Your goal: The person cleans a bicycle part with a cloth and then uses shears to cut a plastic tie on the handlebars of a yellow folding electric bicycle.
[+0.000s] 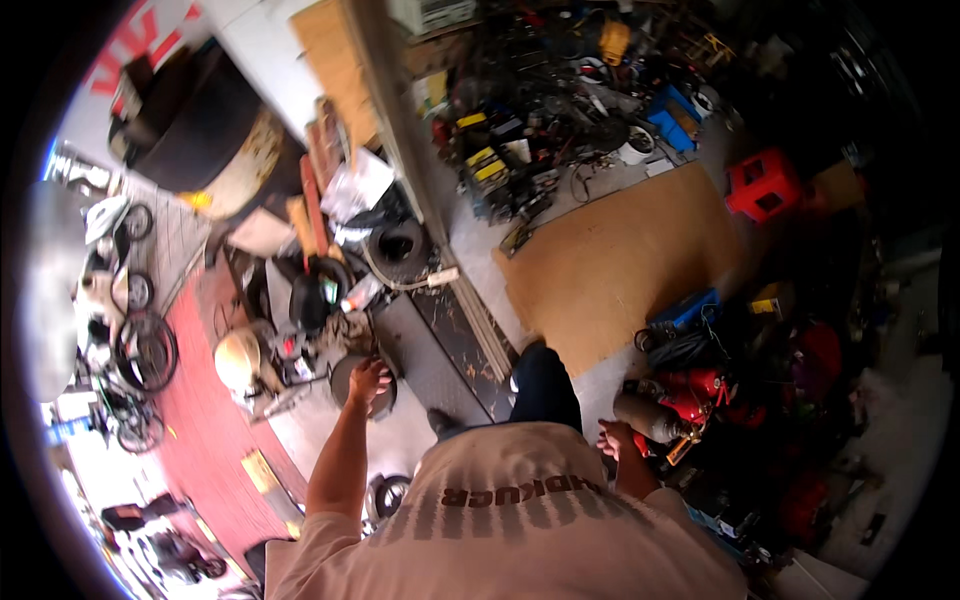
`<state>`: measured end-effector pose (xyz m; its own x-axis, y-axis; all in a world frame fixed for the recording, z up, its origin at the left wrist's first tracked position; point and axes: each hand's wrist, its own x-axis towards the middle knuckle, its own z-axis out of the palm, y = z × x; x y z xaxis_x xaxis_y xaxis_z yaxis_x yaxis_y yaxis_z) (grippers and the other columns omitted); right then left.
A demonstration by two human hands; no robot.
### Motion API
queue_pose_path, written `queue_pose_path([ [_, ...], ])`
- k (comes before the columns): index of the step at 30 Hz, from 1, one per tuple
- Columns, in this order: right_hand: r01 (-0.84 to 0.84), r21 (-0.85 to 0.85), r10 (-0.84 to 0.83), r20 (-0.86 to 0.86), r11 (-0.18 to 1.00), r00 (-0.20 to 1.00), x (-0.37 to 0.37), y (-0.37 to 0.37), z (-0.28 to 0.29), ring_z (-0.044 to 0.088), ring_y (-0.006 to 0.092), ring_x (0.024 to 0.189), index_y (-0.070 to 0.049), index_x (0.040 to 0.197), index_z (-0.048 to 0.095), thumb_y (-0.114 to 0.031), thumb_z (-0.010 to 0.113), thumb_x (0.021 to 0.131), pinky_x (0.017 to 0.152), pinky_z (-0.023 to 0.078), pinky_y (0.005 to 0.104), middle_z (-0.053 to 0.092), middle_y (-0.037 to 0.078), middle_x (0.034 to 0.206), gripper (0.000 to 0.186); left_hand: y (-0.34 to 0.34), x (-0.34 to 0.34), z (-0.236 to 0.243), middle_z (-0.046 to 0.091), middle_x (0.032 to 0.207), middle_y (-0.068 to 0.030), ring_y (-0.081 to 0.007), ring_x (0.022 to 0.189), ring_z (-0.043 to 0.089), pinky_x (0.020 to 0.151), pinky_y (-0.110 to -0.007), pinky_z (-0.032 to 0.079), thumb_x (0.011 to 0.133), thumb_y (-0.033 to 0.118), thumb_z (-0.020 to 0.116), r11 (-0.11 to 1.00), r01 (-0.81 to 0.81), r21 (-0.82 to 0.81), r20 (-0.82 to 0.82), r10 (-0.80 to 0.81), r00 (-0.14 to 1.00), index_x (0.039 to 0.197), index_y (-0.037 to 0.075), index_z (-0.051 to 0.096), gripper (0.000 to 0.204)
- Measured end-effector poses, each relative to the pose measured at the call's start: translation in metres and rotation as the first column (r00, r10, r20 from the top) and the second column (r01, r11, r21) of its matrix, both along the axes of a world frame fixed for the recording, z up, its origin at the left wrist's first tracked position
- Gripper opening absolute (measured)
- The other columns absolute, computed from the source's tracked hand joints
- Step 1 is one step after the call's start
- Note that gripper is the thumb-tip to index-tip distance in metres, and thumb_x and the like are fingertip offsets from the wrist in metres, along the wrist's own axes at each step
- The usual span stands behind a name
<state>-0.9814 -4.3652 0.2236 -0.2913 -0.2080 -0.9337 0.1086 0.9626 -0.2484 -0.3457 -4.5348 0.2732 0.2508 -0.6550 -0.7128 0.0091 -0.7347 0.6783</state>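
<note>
My left hand [370, 381] hangs in front of a dark round object [346, 374], its fingers loosely apart with nothing seen in them. Whether it touches that object I cannot tell. On the other side my right hand [613, 439] hangs by my body, fingers slightly bent and apart, and it looks empty. Close to it lie a grey-brown cylinder [648, 417] and a red tank [690, 393]. One leg in dark trousers [546, 388] is stretched forward beside a dark metal ramp plate [425, 350] at the doorway.
Ahead, a large cardboard sheet [620, 260] covers the floor. Beyond it are piled parts, a blue bin [675, 118] and a red plastic stool [768, 185]. To the left stand a tyre [398, 247], a beige helmet [238, 358] and parked two-wheelers [145, 350] past red paving.
</note>
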Motion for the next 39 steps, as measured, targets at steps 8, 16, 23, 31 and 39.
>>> queue_pose_path([
  [8, 0.118, 0.174, -0.139, 0.113, 0.978, 0.984, -0.123, -0.092, 0.015, 0.031, 0.0115, 0.046, -0.019, 0.079, 0.044, -0.039, 0.063, 0.102, 0.048, 0.023, 0.0306, 0.027, -0.004, 0.059, 0.036, -0.076, -0.077, -0.006, 0.068, 0.084, -0.0069, -0.0189, 0.069, 0.067, 0.057, -0.032, 0.05, 0.103, 0.036, 0.056, 0.918, -0.061, 0.392, -0.022, 0.076, 0.997, 0.108, 0.015, 0.066, 0.025],
  [16, 0.004, -0.12, -0.022, -0.146, 0.993, 0.989, -0.207, -0.389, 0.054, 0.059, 0.0157, 0.055, -0.019, 0.091, 0.059, -0.039, 0.076, 0.093, 0.048, 0.039, 0.0298, 0.059, -0.001, 0.073, 0.026, -0.131, -0.196, -0.036, 0.071, 0.104, -0.0126, -0.0306, 0.083, 0.069, 0.075, -0.055, 0.058, 0.104, 0.032, 0.056, 0.75, 0.056, 0.66, -0.026, -0.051, 0.998, 0.128, 0.014, 0.067, 0.033],
  [23, 0.049, -0.316, -0.044, 0.025, 0.948, 0.999, -0.236, -0.617, 0.039, 0.055, 0.0148, 0.047, -0.012, 0.1, 0.062, -0.027, 0.081, 0.09, 0.038, 0.036, 0.0289, 0.06, 0.003, 0.071, 0.027, -0.407, -0.255, -0.093, 0.075, 0.096, -0.0219, -0.0392, 0.09, 0.074, 0.079, -0.054, 0.057, 0.092, 0.036, 0.065, 0.776, 0.429, 0.463, 0.343, -0.603, 0.72, 0.107, 0.003, 0.072, 0.037],
  [31, 0.027, -0.294, 0.008, 0.118, 0.955, 0.993, -0.222, -0.877, -0.031, 0.065, 0.0156, 0.061, -0.012, 0.113, 0.067, -0.041, 0.071, 0.097, 0.053, 0.048, 0.0316, 0.068, 0.002, 0.083, 0.033, -0.941, -0.367, 0.182, 0.066, 0.12, -0.0178, -0.039, 0.106, 0.063, 0.091, -0.047, 0.053, 0.088, 0.024, 0.072, 0.669, 0.705, -0.236, 0.914, -0.095, 0.395, 0.118, 0.009, 0.068, 0.033],
  [39, 0.227, -0.339, -0.013, 0.533, 0.913, 0.846, -0.116, -1.156, -0.188, 0.059, 0.0067, 0.061, -0.011, 0.103, 0.066, -0.037, 0.07, 0.1, 0.049, 0.039, 0.0224, 0.064, -0.002, 0.079, 0.026, -1.195, -0.26, 0.204, 0.062, 0.139, -0.011, -0.0239, 0.114, 0.06, 0.091, -0.04, 0.052, 0.104, 0.023, 0.051, 0.245, 0.911, 0.333, 0.866, 0.302, -0.398, 0.14, 0.008, 0.06, 0.04],
])
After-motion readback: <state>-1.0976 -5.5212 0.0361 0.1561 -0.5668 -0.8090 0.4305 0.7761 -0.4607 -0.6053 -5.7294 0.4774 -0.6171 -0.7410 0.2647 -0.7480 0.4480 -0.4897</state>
